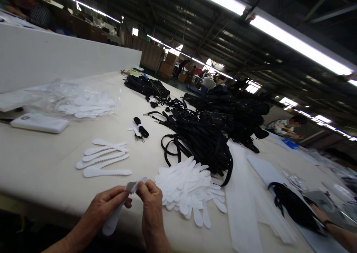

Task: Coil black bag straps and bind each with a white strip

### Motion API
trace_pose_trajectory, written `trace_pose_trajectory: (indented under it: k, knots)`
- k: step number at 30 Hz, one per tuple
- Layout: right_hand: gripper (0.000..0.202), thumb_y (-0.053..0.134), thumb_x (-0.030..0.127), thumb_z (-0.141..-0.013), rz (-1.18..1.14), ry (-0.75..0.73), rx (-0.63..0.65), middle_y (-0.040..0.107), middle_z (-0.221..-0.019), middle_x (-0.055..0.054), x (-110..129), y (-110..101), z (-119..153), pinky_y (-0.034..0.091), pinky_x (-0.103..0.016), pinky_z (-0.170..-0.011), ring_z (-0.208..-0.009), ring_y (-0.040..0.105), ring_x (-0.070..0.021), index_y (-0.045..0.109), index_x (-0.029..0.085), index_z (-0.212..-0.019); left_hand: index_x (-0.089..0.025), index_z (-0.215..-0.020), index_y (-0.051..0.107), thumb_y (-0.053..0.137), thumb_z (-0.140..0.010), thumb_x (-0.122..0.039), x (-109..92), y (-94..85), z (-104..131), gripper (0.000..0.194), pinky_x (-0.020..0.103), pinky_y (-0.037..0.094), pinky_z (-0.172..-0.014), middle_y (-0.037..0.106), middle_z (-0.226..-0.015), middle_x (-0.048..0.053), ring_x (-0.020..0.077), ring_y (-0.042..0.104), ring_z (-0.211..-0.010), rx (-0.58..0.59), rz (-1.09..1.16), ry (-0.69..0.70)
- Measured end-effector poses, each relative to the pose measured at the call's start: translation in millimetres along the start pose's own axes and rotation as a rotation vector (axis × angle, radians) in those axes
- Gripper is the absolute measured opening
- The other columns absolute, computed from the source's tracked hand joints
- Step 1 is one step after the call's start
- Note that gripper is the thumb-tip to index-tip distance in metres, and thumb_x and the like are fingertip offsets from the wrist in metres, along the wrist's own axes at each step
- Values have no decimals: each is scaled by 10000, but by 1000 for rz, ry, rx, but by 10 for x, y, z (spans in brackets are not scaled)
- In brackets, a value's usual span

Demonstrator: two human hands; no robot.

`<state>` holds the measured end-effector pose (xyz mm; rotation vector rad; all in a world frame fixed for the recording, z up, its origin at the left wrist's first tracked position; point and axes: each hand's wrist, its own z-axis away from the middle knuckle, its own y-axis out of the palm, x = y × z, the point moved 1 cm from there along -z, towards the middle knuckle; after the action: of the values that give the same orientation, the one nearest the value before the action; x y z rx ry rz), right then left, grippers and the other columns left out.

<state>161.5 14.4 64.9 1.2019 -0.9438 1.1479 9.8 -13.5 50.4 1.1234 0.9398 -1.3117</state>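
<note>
My left hand (104,206) and my right hand (150,204) pinch the top end of one white foam strip (113,219) at the near table edge; the strip hangs down below my left hand. Just right of my hands lies a fanned pile of white strips (189,188). A few more white strips (104,158) with wavy edges lie spread to the left. Behind the pile is a heap of black straps (200,141).
A clear bag of white pieces (80,100) and a white box (39,123) sit at the left. A small folded black strap (139,128) lies mid-table. Black bags (237,112) are stacked at the back. Another person's arm (334,227) reaches in at the lower right.
</note>
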Motion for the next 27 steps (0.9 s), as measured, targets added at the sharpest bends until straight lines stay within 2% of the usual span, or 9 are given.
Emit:
trace_pose_trajectory:
  k: [4, 7, 10, 14, 17, 19, 21, 24, 27]
  knots:
    - [385, 768, 524, -714, -54, -15, -32, 559, -581, 26, -130, -18, -52, 401, -256, -608, -629, 494, -137, 628, 174, -635, -237, -929, 777, 683, -787, -551, -4, -15, 15, 357, 312, 493, -852, 775, -772, 10, 275, 691, -883, -105, -13, 29]
    - [422, 765, 578, -687, -45, -50, -108, 589, -578, 12, -153, -90, -93, 406, -260, -590, -623, 515, -148, 647, 173, -659, -249, -1009, 774, 716, -767, -542, -18, -77, 14, 385, 326, 452, -969, 798, -974, 19, 295, 654, -1064, -189, 19, 16]
    - [406, 766, 556, -696, 12, -73, -213, 614, -608, 6, -60, -289, -162, 409, -255, -590, -622, 525, -145, 667, 162, -692, -243, -992, 771, 715, -790, -522, -27, -139, -4, 348, 340, 383, -1062, 776, -1106, 27, 286, 599, -1184, -146, 125, -14]
    - [414, 714, 558, -753, 169, -155, -349, 626, -626, 8, 216, -756, -334, 380, -241, -539, -583, 509, -130, 682, 147, -728, -230, -865, 737, 712, -803, -511, -3, -155, -38, 289, 361, 445, -980, 755, -735, 1, 238, 675, -912, -33, 399, -45]
    - [422, 648, 569, -800, 427, -213, -431, 629, -615, 14, 436, -1147, -485, 393, -247, -559, -605, 543, -150, 707, 152, -766, -214, -849, 724, 701, -821, -499, 75, -117, -64, 287, 357, 470, -905, 685, -567, -15, 212, 668, -748, 82, 444, -74]
    - [372, 607, 515, -834, 668, -216, -455, 711, -757, -17, 542, -1357, -554, 449, -275, -669, -753, 626, -202, 742, 178, -912, -207, -843, 724, 693, -827, -501, 144, -91, -80, 296, 355, 470, -880, 685, -550, -6, 214, 668, -724, 115, 448, -82]
    - [404, 583, 422, -848, 901, -190, -469, 750, -1015, -63, 605, -1488, -575, 474, -339, -816, -955, 659, -260, 695, 219, -1178, -202, -839, 726, 687, -831, -497, 203, -71, -93, 298, 360, 468, -873, 692, -546, 2, 221, 671, -721, 142, 436, -87]
    - [518, 504, 340, -888, 1064, -282, -506, 642, -1326, -107, 655, -1478, -504, 433, -434, -999, -1194, 597, -294, 546, 240, -1394, -198, -857, 725, 674, -843, -486, 238, -50, -103, 293, 366, 466, -872, 713, -569, 14, 232, 677, -736, 175, 397, -99]
    - [372, 467, 344, -935, 934, -468, -395, 602, -1386, -77, 681, -1197, -342, 363, -425, -1119, -1302, 525, -256, 685, 250, -1221, -199, -861, 719, 664, -844, -493, 215, -23, -105, 300, 364, 471, -856, 725, -583, 20, 243, 682, -751, 198, 348, -100]
